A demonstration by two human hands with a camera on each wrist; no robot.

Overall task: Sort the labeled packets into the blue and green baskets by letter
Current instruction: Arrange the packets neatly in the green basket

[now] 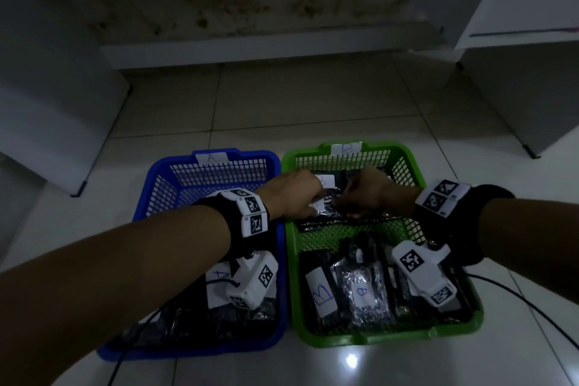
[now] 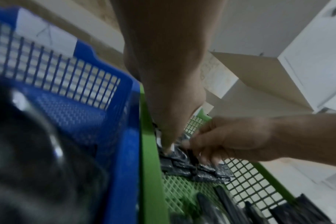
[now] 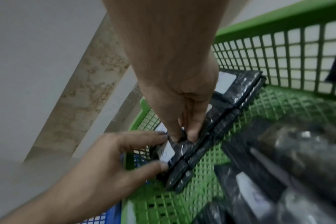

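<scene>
Both hands in far end of green basket (image 1: 290, 247): left hand (image 1: 294, 194) and right hand (image 1: 372, 191) each pinching 1 black packet (image 1: 327, 213) lying on stack there. Blue basket (image 1: 216, 157) beside.

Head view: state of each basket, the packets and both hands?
blue basket: tagged A, dark packets at its near end, far end bare.
green basket: tagged B, holds packets labelled B.
far packet: flat on the green basket's floor, both hands on it.
left hand: fingers and thumb pinch the packet's end.
right hand: fingertips curled onto the packet.
</scene>
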